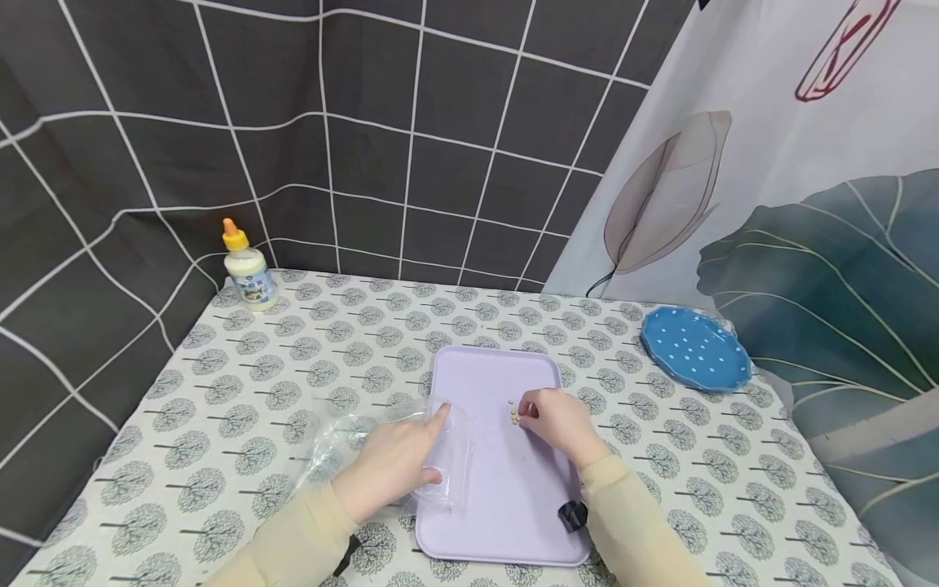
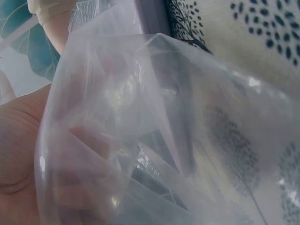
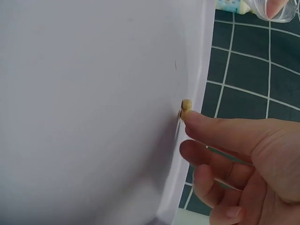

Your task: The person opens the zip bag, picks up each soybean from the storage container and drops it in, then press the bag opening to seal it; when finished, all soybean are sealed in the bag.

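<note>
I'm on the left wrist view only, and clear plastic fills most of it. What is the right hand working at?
Observer: The head view shows the right hand over the pale purple tray, with its fingertips beside a few small yellowish pieces.

Operator: My picture doesn't show those. Is it pinching one?

Observer: In the right wrist view, the thumb tip is right at the pieces, against the tray's side in that picture; whether one is pinched, I can't tell.
</note>
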Demonstrator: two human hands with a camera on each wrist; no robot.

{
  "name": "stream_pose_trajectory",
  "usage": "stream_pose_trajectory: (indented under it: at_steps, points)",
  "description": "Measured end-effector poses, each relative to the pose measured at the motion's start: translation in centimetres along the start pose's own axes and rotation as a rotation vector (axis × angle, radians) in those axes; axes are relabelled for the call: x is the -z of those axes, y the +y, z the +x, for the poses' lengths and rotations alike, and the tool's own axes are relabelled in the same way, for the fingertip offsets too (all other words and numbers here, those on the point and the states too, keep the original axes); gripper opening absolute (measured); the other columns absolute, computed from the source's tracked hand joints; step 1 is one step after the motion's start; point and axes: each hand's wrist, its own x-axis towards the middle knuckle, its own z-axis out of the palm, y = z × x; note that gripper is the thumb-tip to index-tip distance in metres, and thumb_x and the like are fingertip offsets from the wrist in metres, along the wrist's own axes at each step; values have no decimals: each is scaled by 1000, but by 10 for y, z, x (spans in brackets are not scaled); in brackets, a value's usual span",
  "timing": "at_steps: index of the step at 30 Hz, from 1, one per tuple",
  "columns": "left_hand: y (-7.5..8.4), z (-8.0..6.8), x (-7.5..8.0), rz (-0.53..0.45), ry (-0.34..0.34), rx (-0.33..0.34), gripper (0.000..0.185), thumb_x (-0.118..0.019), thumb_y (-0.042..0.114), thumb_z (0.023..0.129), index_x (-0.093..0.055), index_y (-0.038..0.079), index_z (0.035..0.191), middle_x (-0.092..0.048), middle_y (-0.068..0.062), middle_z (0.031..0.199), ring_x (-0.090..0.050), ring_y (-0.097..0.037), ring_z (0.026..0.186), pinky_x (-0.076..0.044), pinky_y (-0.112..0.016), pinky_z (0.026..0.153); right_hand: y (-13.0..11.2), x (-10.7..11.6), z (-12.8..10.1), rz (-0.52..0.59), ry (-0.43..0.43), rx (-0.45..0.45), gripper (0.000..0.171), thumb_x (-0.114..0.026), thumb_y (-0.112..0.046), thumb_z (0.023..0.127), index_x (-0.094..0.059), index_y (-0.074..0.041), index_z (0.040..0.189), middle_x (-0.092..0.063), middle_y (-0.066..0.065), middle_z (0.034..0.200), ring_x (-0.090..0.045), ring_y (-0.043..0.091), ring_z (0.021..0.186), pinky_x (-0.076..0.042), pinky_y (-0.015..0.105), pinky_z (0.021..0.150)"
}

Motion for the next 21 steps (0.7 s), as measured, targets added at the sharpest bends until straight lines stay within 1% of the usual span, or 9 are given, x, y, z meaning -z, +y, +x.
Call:
stream_pose_trajectory:
  at_steps: [7,12,17,21]
  points:
    - [1,-1,1,-7,-9,8,92,-72,44,61,-32,6,135,-67,-4,89,-62,-17,72,-50,-27,58,-1,-1,3,-10,-32,-8,11,-72,-27,68,-63,-25,72,-58,-13,63,-47,4,53,-40,23,52]
    - [1,-1,0,-9,-4,4,92,-72,44,61,-32,6,135,-67,-4,87,-61,-16,70,-50,-26,57,-3,-2,5,-9,-45,-7,10,-72,-28,69,-62,-25,71,-58,-13,63,-48,4,54,-41,24,53]
    - [0,0,-1,-11,-2,2,93,-72,44,61,-31,6,135,-67,-3,84,-61,-15,70,-49,-26,56,-2,-1,4,-10,-38,-5,11,-71,-27,69,-61,-24,67,-58,-13,62,-49,4,55,-43,24,56]
    - [0,0,-2,-2,-4,1,93,-72,44,61,-31,6,135,-66,-1,80,-60,-14,67,-48,-25,55,0,-1,2,5,-21,-1,11,-71,-25,70,-61,-23,67,-57,-12,62,-48,4,56,-43,24,57]
